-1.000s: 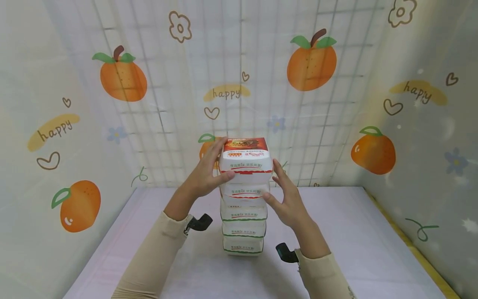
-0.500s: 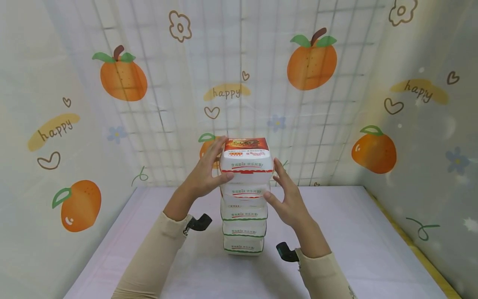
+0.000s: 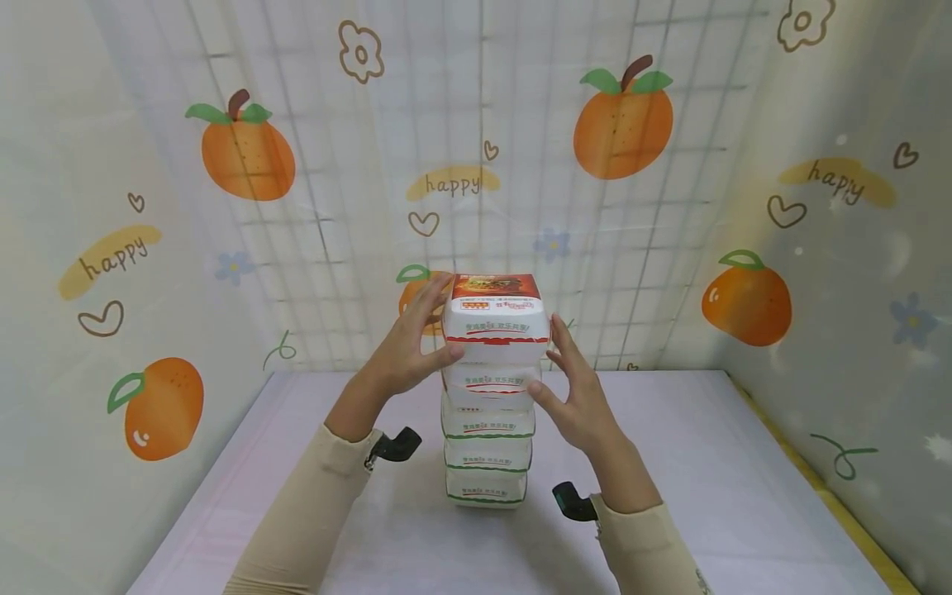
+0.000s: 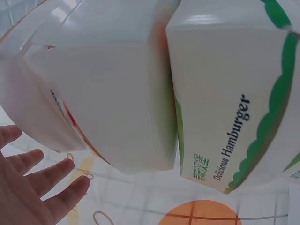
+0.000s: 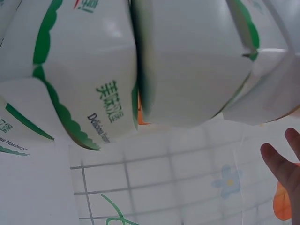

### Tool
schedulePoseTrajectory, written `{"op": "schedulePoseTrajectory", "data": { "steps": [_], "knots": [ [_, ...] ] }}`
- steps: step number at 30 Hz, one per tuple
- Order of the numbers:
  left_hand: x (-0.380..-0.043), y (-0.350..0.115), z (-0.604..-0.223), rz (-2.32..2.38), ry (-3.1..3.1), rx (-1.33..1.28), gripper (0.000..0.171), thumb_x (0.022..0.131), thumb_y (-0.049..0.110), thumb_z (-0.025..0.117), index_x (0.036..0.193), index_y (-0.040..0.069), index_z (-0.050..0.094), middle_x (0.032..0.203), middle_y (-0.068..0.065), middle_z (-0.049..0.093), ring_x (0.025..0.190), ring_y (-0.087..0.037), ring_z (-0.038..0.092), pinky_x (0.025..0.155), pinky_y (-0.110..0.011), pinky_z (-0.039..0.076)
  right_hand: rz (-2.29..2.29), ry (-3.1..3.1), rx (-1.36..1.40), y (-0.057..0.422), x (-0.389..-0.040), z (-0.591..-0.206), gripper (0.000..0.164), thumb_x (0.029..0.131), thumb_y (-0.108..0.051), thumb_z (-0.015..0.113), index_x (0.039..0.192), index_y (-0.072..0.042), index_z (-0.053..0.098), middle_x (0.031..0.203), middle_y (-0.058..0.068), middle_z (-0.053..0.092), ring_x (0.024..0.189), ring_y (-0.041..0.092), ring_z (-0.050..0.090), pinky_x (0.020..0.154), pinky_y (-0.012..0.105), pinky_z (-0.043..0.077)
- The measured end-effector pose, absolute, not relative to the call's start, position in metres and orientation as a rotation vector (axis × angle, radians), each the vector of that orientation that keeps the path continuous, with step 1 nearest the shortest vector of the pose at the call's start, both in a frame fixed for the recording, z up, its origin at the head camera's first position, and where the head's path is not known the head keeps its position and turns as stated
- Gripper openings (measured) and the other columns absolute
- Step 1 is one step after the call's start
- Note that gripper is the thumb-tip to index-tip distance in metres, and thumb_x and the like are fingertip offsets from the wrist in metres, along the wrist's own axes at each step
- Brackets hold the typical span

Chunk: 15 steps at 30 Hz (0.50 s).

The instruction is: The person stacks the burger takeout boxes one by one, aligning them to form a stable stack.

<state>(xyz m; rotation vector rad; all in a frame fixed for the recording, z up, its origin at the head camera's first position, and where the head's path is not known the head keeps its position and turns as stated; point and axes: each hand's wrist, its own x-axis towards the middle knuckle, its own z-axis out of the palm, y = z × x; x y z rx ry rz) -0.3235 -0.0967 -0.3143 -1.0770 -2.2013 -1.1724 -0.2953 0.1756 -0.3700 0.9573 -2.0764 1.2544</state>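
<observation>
A tall stack of white paper hamburger boxes [image 3: 487, 454] stands upright in the middle of the table. The top box [image 3: 497, 327] has a burger picture on its lid and a red wavy edge; the lower ones show green edges. At its left side is my left hand [image 3: 402, 351], thumb overlapping the front corner in the head view. My right hand [image 3: 576, 401] is at the right, its thumb tip by the second box [image 3: 483, 384]. Both wrist views show fingers spread and apart from the cardboard: left fingers [image 4: 61, 187], right fingers [image 5: 279, 161].
The table [image 3: 387, 537] carries a pale cloth. A curtain [image 3: 327, 165] printed with oranges hangs over a wire grid close behind the stack and along both sides. Dark wrist cameras, left [image 3: 397, 445] and right [image 3: 574, 502], stick out from the sleeves.
The top box sits very slightly further right, and the right hand has shifted a little the same way. Otherwise the stack and left hand look the same.
</observation>
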Motion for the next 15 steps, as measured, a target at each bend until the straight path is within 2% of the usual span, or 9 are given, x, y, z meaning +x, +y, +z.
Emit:
{"op": "schedulePoseTrajectory", "data": {
  "steps": [5,10,15],
  "knots": [
    [-0.317,-0.105,-0.327,-1.223,-2.233,-1.007,0.096,0.082,0.072,0.054,0.157,0.026,0.016,0.159,0.007,0.017,0.138,-0.023,0.034,0.104,-0.051,0.037,1.255,-2.097,0.953,0.178,-0.295,-0.372,0.089,0.09,-0.023,0.068,0.158,-0.021,0.011,0.159,0.005,0.023,0.14,0.028,0.029,0.107,0.054,0.032],
    [-0.308,-0.12,-0.348,-1.272,-2.23,-0.987,0.093,0.085,0.064,0.059,0.157,0.022,0.017,0.16,0.003,0.017,0.139,-0.027,0.033,0.105,-0.051,0.036,1.212,-2.117,0.935,0.181,-0.292,-0.369,0.093,0.084,-0.004,0.068,0.157,-0.012,0.011,0.157,0.014,0.025,0.14,0.036,0.029,0.105,0.058,0.033],
    [-0.305,-0.127,-0.362,-1.263,-2.25,-0.983,0.091,0.086,0.062,0.06,0.157,0.025,0.016,0.159,0.005,0.017,0.138,-0.022,0.034,0.105,-0.048,0.037,1.185,-2.105,0.947,0.178,-0.274,-0.35,0.087,0.086,-0.002,0.065,0.155,-0.001,0.012,0.156,0.021,0.025,0.14,0.036,0.028,0.105,0.055,0.034]
  ]
}}
